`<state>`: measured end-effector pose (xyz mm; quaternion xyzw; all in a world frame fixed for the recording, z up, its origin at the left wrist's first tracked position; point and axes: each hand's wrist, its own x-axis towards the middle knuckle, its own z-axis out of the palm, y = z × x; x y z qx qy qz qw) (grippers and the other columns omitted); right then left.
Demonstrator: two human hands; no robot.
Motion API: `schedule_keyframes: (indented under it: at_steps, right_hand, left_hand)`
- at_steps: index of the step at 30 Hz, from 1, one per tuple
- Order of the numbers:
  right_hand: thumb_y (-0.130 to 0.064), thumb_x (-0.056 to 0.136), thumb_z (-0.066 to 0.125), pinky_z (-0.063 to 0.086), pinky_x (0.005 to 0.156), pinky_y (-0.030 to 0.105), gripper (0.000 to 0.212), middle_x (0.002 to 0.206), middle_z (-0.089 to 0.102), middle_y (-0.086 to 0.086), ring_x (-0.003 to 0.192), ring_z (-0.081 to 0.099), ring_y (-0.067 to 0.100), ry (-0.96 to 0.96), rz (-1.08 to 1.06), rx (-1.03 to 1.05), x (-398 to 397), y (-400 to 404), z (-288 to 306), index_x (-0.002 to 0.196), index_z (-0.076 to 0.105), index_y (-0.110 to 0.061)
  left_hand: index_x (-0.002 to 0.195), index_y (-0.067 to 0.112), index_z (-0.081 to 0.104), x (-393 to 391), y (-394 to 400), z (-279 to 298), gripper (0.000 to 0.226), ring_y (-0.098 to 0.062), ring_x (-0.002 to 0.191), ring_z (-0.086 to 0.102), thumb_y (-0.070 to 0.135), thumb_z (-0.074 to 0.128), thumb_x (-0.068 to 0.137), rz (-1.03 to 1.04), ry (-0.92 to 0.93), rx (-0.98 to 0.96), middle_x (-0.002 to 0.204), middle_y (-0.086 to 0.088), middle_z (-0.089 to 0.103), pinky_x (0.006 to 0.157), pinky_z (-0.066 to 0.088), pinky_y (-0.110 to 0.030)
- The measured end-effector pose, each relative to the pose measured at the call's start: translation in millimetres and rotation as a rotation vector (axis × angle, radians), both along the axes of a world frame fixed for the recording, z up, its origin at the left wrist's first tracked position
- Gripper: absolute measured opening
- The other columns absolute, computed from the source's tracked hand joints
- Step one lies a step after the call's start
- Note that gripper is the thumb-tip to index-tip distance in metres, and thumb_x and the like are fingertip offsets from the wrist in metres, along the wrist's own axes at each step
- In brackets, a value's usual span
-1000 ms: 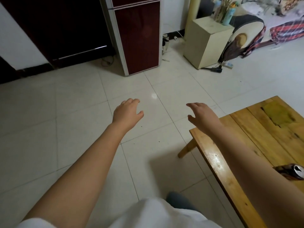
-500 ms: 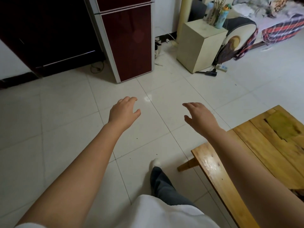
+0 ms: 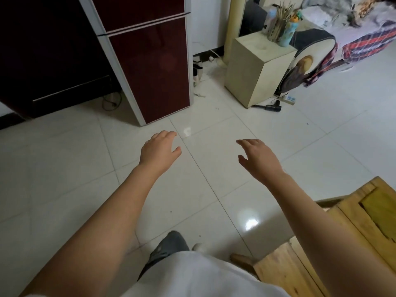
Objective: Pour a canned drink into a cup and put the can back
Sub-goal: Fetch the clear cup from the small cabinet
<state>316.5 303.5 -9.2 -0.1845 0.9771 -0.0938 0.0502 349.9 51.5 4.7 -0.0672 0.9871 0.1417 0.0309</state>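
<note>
Nearest the camera: a white garment [image 3: 192,275] fills the lower centre of the frame, with a grey trouser leg [image 3: 169,245] and a pale shoe tip [image 3: 198,246] showing just beyond it on the floor.

Lower right: the corner of a wooden table [image 3: 351,228], planked, with a darker greenish patch on the top near the right edge. One table leg [image 3: 242,259] angles out onto the floor. Neither can nor cup appears in this view; their position cannot be told.

Middle ground: both forearms are stretched forward above the white floor tiles [image 3: 64,168]. The left hand [image 3: 159,150] is held palm down, fingers loosely bent, thumb apart, holding nothing. The right hand [image 3: 258,158] is likewise palm down, fingers extended and slightly spread, holding nothing. The two hands are well apart from each other and touch no object.

Beyond the hands: a dark red refrigerator [image 3: 150,67] with pale trim stands on the floor, a dark cabinet [image 3: 49,56] to its left. To the right is a cream bedside cabinet [image 3: 255,67] carrying a container of sticks [image 3: 280,24]. A black handheld device [image 3: 270,107] and a power strip [image 3: 289,99] lie on the floor beside it.

Farthest right: a bed with a plaid cover [image 3: 368,39].
</note>
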Motion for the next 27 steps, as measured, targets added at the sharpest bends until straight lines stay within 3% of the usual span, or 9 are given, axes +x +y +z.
schedule_keyframes:
  at_steps: [19, 27]
  right_hand:
    - [-0.023, 0.093, 0.049, 0.037, 0.101, 0.035, 0.047, 0.138, 0.048, 0.005, 0.129, 0.039, 0.023, -0.002, -0.295, -0.021, -305, -47, 9, 0.137, 0.039, -0.015]
    - [-0.022, 0.092, 0.049, 0.037, 0.100, 0.035, 0.046, 0.137, 0.049, 0.007, 0.128, 0.040, 0.025, 0.004, -0.408, -0.028, -404, -26, 4, 0.137, 0.040, -0.014]
  left_hand:
    - [0.133, 0.016, 0.043, -372, -56, -11, 0.047, -0.025, 0.121, 0.044, 0.033, 0.048, 0.090, -0.290, -0.039, -0.008, 0.134, -0.004, 0.049, 0.095, 0.039, -0.039]
    - [0.133, 0.015, 0.043, -502, -30, -11, 0.046, -0.025, 0.124, 0.042, 0.032, 0.049, 0.091, -0.404, -0.027, 0.007, 0.136, -0.005, 0.047, 0.096, 0.037, -0.038]
